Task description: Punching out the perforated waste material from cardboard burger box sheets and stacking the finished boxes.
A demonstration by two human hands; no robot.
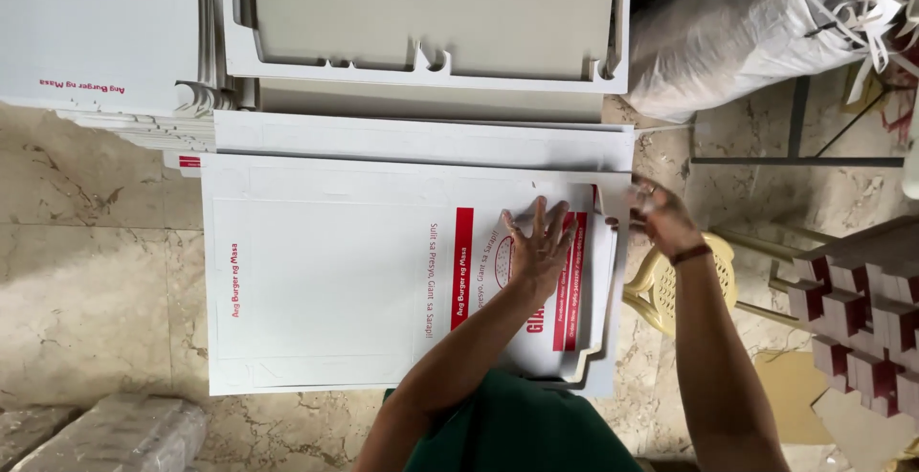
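A large white printed cardboard sheet [325, 280] with red stripes and red print lies flat on a stack in front of me. My left hand [539, 240] presses flat on the sheet's right part, fingers spread, holding nothing. My right hand [661, 215] is at the sheet's right edge, fingers pinched on the white border strip [620, 242] of the cardboard. A dark band sits on my right wrist.
More white cardboard stacks [96, 32] and a die-cut frame of waste board [431, 75] lie beyond. A white sack of cardboard trimmings [737, 32] is at the upper right. A yellow plastic chair [670, 290] and folded red-and-white boxes [857, 319] stand at the right. Marble floor [86, 280] lies at the left.
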